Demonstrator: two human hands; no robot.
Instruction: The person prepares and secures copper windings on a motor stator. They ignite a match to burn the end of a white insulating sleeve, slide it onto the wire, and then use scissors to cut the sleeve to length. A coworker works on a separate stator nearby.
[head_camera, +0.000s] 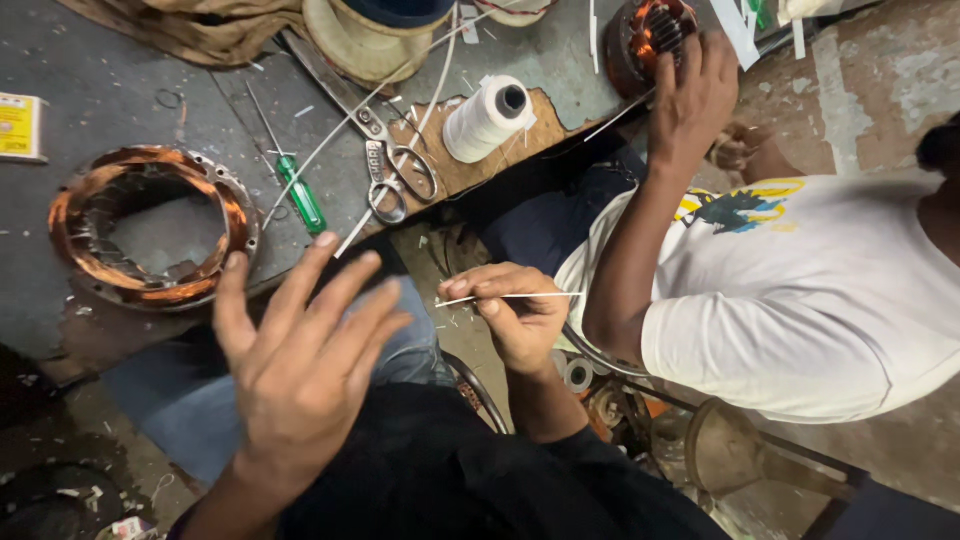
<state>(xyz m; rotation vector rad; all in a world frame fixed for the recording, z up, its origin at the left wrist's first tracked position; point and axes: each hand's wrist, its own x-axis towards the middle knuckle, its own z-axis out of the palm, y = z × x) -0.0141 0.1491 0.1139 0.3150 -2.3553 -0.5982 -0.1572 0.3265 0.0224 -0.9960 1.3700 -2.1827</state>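
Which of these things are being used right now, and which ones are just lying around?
In use:
- thin white strip, pinched in the right hand
- left hand, open and holding nothing
- copper-wound ring on the bench, nearest the left hand

Lying about:
- scissors
- green screwdriver
- white thread spool

A second wound ring is under another person's hand.

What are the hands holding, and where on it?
Right hand pinches a thin white strip at its left end, between thumb and fingertips. Left hand is open, holding nothing.

Motor-rewinding workshop: copper-wound stator (150, 225) on a worn counter (90, 110), with scissors (385, 165), screwdriver (298, 190) and thread spool (487, 118).
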